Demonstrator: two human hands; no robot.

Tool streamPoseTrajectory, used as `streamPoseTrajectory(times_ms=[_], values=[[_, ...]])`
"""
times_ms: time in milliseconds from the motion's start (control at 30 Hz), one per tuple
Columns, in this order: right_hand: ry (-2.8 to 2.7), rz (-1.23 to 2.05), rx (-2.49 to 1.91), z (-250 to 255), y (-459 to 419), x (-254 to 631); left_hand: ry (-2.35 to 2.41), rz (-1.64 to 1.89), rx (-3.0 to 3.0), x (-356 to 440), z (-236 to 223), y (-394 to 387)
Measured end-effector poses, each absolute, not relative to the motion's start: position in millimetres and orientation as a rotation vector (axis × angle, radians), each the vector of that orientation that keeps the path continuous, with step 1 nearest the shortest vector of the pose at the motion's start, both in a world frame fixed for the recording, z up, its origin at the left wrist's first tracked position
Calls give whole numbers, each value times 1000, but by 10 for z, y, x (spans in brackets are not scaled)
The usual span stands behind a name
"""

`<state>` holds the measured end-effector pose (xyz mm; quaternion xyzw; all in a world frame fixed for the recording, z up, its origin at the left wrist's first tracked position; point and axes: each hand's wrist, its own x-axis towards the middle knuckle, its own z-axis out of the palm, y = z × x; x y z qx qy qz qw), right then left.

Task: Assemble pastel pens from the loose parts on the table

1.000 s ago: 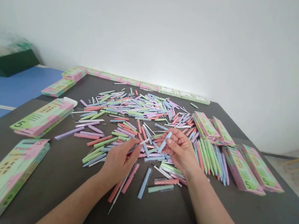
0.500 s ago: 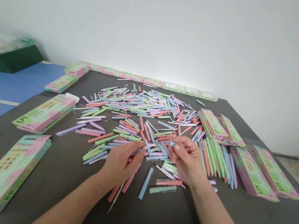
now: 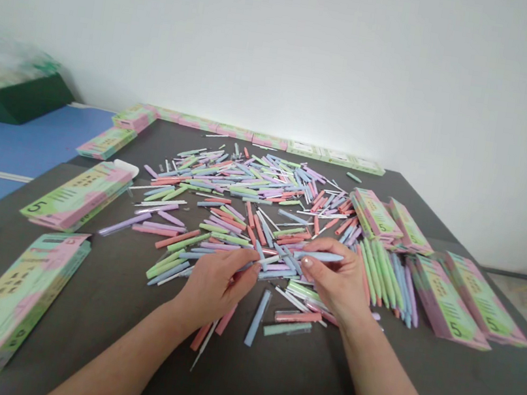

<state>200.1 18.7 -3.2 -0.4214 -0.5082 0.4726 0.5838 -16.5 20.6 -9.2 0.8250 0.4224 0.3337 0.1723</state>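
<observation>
My right hand is closed, with a light blue pen barrel lying between thumb and fingers. My left hand pinches a slim pen part with a pale end that points toward the right hand; most of it is hidden by the fingers. Beneath and between both hands lie loose blue, red, green and purple pen parts. In front of the hands, a blue pen cap with a clear clip lies on the dark table. A thin white refill and red parts lie below my left hand.
A heap of mixed pen parts spreads across the table's middle. Right of my right hand is a row of green, blue and purple pens. Printed pen boxes stand at right, with more boxes at left and along the back wall.
The blue barrel in my right hand has turned and now shows lengthwise across the fingers, where before only its end showed. My left hand stays nearly in place, still pinching.
</observation>
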Motion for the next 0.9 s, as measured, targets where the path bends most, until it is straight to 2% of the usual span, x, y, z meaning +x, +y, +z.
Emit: streamPoseTrajectory(times_ms=[400, 633, 900], values=[[-1331, 1112, -1035, 57, 171, 1960, 1147, 891, 2461, -155, -85, 207], [-1452, 1291, -982, -11, 129, 1842, 1105, 869, 2579, -127, -95, 200], [-1429, 1276, -1014, -47, 144, 1847, 1052, 857, 2623, -124, -121, 222]])
